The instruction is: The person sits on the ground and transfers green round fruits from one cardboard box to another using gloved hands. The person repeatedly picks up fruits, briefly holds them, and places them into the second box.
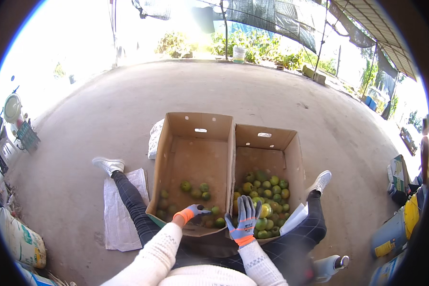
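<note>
Two open cardboard boxes stand side by side between my outstretched legs. In the left box (200, 157) a few round green fruits (196, 193) lie scattered over the near half. My left hand (196, 211), in a grey glove with an orange cuff, reaches into that box. Its fingertips are beside a green fruit (215, 210); whether they grip anything is hidden. The right box (264, 137) holds a heap of green and yellowish fruits (267, 195). Above its near left corner my right hand (243, 220), gloved alike, is held with fingers extended and thumb apart, apparently holding nothing.
A folded pale woven sack (119, 214) lies under my left leg. A white bag (155, 139) sits beside the left box. By my right thigh is a light-blue bottle (327, 267). Buckets (23, 237) line the left edge; a blue-grey bucket (391, 225) stands at right.
</note>
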A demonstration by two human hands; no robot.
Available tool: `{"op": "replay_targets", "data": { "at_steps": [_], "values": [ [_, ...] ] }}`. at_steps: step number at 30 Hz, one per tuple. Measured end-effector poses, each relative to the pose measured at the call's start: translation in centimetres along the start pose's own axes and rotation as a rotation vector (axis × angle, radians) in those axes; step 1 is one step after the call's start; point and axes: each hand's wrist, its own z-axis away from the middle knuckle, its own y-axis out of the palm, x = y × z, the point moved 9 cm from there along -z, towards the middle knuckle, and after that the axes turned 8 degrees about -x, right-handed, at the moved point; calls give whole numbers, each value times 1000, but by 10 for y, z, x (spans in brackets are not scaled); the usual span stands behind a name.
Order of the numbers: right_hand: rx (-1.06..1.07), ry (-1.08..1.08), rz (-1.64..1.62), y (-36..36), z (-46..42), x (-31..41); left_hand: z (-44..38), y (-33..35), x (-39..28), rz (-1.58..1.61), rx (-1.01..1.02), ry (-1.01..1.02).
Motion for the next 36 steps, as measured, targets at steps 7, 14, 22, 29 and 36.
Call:
{"op": "replay_targets", "data": {
  "at_steps": [7,14,22,29,36],
  "values": [
    [134,-187,-260,12,7,29,98,0,-134,389,514,246],
    [-96,42,-182,-4,4,-10,72,-3,-140,535,366,281],
    [-244,310,111,-33,-5,-45,-90,-81,42,584,-382,55],
    [-166,320,-38,-24,-8,-39,-88,-131,14,-68,-649,-10],
    [-87,308,-105,-25,-5,-47,-81,-99,-19,-667,-480,-150]
  ]
}}
